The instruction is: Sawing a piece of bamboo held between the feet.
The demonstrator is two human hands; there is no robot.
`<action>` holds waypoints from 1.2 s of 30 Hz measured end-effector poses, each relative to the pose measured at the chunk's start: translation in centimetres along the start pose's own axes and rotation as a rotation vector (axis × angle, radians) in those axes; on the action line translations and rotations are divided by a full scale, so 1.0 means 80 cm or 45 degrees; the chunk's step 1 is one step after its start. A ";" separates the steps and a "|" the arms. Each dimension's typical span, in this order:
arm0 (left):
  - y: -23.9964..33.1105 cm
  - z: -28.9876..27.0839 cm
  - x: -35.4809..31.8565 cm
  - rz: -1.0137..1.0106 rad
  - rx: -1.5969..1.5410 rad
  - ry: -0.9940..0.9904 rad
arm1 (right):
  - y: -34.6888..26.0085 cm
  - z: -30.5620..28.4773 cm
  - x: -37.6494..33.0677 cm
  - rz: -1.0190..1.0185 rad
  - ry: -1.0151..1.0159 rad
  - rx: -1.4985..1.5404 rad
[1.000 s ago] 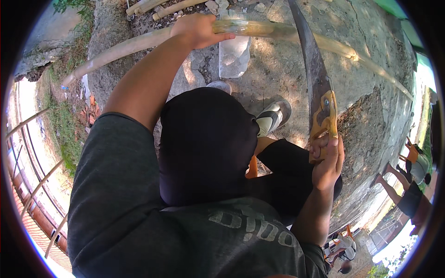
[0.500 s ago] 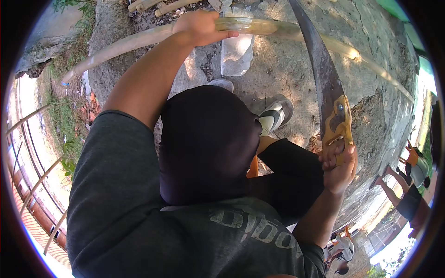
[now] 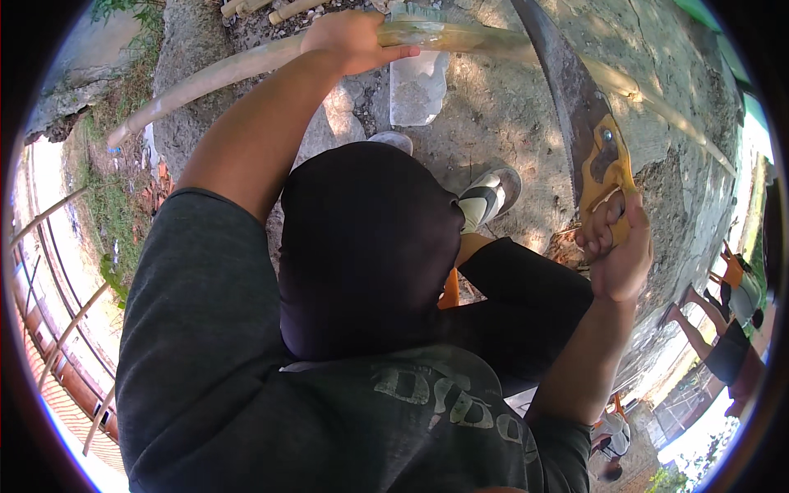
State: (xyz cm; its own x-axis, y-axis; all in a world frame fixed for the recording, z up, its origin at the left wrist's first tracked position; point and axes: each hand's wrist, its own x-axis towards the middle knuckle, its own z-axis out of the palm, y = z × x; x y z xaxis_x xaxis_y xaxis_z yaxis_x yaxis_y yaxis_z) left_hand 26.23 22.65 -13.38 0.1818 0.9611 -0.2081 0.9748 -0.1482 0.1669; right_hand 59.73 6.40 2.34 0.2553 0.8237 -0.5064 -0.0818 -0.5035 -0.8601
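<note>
A long pale bamboo pole (image 3: 477, 39) runs across the far side, bending with the lens. My left hand (image 3: 347, 41) is closed round it left of the middle, the thumb lying along its near side. In my right hand (image 3: 620, 255) is a hand saw (image 3: 567, 86) with a yellow handle and a dark, toothed blade. The blade slants away from me and crosses the pole to the right of my left hand; whether its teeth touch the bamboo I cannot tell. Beneath the pole, near my left hand, is a pale flat block (image 3: 417, 90).
Rough concrete ground (image 3: 526, 123) spreads around my sandalled foot (image 3: 491, 197). A thick grey trunk-like mass (image 3: 191, 53) stands under the pole's left part. More cut poles (image 3: 294, 10) lie at the far edge. Other people (image 3: 727, 345) are off at the right.
My right hand and the saw handle have moved a little forward and to the right. My left hand keeps its hold on the bamboo pole.
</note>
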 end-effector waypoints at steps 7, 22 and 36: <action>-0.004 -0.009 -0.004 -0.023 -0.026 -0.099 | 0.045 -0.020 -0.040 -0.123 -0.138 -0.026; -0.009 -0.014 -0.004 -0.051 0.029 -0.160 | 0.059 0.008 -0.034 -0.179 -0.233 -0.059; -0.015 -0.007 0.003 0.006 -0.020 -0.112 | 0.089 -0.016 -0.022 -0.187 -0.202 0.028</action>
State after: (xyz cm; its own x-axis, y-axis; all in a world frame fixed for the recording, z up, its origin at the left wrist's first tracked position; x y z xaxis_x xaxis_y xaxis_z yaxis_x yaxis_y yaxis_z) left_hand 25.04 23.16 -13.08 0.1973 0.9362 -0.2908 0.9719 -0.1480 0.1831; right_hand 59.90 1.03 -2.78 0.1114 0.9193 -0.3776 -0.0762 -0.3709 -0.9255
